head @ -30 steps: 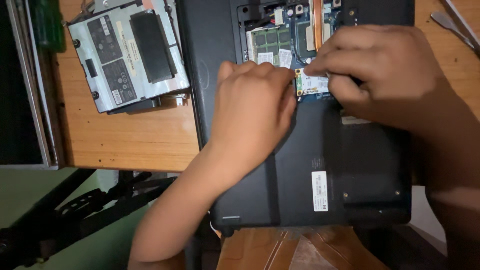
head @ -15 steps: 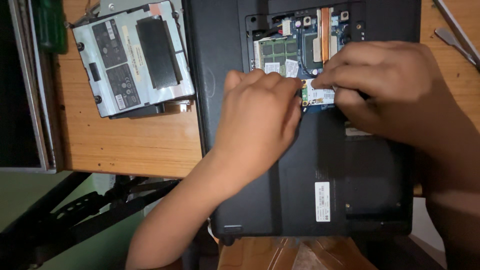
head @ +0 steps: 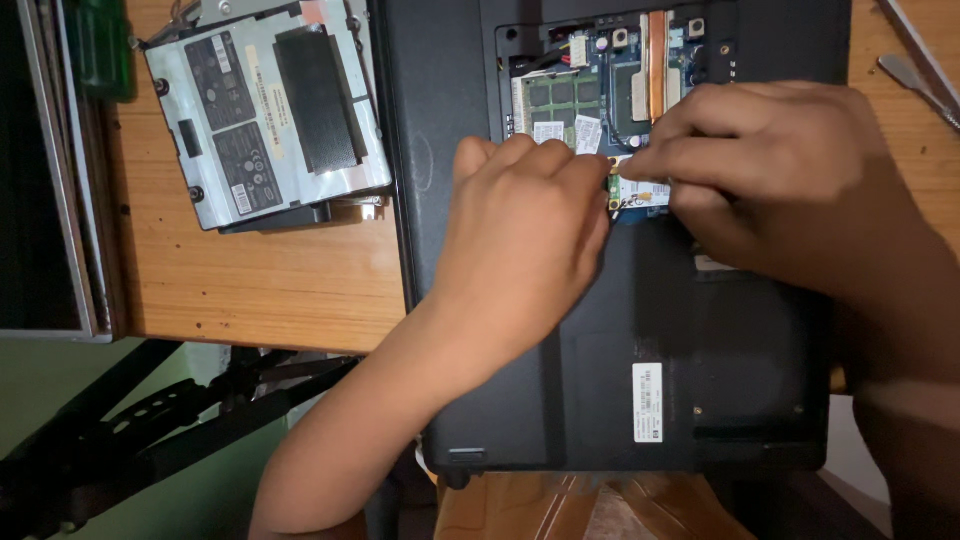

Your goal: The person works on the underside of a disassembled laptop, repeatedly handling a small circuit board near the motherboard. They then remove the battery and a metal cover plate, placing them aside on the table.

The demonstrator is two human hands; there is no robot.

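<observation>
Hands at frame centre over upturned black laptop (head: 600, 380): left hand (head: 525, 235) and right hand (head: 790, 180) fingertips pinched on small wireless card (head: 640, 192). Hard-drive caddy (head: 265, 105) upper left.

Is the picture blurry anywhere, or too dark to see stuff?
Head view: mostly sharp; the left hand and right hand show clearly; the silver drive caddy catches soft glare; the black laptop base looks dim, and the lower left corner falls into shadow.

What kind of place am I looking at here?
Likely an informal electronics repair spot on a wooden desk: an upturned black laptop with its bay open, a removed silver drive caddy beside it, and metal tools at the edge.
</observation>
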